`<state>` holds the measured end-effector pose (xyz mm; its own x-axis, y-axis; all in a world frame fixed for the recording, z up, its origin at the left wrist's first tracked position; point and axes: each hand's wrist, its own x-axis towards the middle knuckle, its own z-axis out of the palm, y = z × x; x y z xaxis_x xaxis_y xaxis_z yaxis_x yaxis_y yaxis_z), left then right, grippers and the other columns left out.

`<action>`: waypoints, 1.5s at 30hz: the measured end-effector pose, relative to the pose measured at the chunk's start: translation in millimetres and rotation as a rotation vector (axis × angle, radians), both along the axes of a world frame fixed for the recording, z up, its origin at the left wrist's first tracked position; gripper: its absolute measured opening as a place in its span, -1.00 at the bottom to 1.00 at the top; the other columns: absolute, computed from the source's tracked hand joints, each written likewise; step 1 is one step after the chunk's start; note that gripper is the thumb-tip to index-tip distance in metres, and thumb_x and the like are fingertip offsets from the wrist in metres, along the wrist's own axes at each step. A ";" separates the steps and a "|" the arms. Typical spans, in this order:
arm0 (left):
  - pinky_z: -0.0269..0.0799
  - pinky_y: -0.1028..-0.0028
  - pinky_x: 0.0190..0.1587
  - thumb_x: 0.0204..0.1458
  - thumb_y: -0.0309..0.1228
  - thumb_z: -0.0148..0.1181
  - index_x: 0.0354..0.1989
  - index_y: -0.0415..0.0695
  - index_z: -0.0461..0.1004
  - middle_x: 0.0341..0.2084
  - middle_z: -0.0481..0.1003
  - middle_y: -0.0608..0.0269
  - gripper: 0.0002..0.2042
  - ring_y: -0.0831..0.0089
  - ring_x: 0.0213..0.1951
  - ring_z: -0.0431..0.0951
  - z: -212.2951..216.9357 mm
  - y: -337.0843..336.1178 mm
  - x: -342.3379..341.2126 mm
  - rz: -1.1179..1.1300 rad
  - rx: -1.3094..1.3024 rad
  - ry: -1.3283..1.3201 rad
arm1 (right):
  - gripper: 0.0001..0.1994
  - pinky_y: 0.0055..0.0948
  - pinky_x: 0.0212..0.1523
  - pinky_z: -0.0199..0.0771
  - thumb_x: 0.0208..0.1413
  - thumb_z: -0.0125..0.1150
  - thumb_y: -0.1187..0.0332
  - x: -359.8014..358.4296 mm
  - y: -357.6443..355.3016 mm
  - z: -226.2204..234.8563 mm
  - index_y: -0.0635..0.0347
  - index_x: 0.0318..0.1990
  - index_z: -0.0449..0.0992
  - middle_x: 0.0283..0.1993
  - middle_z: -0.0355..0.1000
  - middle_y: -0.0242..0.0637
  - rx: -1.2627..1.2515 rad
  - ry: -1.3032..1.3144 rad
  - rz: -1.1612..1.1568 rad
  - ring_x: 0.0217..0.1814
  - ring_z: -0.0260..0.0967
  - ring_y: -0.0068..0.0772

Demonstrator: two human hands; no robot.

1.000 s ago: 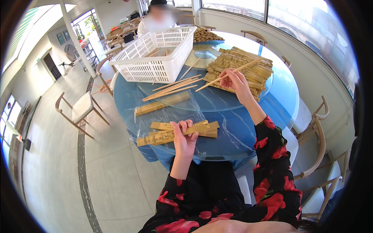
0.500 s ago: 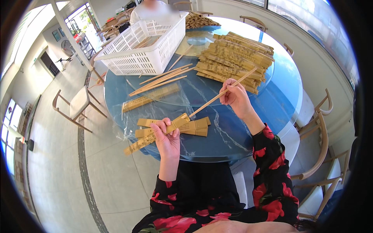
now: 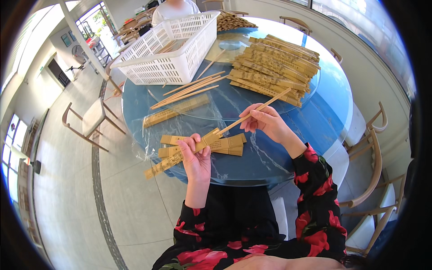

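My left hand [image 3: 197, 163] is closed on a gold-coloured printed paper chopstick sleeve [image 3: 163, 166], held tilted over the near table edge. In my right hand [image 3: 268, 124], fingers and thumb pinch wooden chopsticks [image 3: 275, 97]; whether one or a pair I cannot tell. Their lower end is at the sleeve's upper opening, partly inside it. Beneath my left hand, several flat sleeves [image 3: 232, 144] lie fanned on the table. Farther off lie loose chopsticks [image 3: 193, 93] and a clear plastic bag [image 3: 204, 118] with a gold stack [image 3: 175, 111] on or in it.
On the round blue marbled table [image 3: 324, 117] stands a white slatted basket [image 3: 155, 71] with chopsticks inside. A large pile of gold sleeves [image 3: 276, 65] lies at the right, a brown heap [image 3: 234, 21] behind. A person [image 3: 173, 11] sits across; wooden chairs [image 3: 96, 119] surround the table.
My right hand has moved left and down toward the sleeve. The chopsticks have slid a little further into its opening; my left hand keeps its grip.
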<state>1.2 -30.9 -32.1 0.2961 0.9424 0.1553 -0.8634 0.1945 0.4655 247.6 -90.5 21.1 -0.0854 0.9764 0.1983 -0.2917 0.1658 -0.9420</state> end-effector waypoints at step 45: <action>0.43 0.50 -0.18 0.39 -0.05 -0.04 0.08 -0.08 0.30 0.09 0.39 0.10 -0.64 0.49 -0.22 0.39 3.0 -3.0 -0.2 -0.266 0.075 0.049 | -0.57 -0.54 -0.46 0.11 0.49 -0.12 0.07 -43.7 -3.5 -6.7 0.14 -0.42 0.30 -0.56 0.18 -0.49 -0.089 -0.309 0.107 -0.53 0.04 -0.65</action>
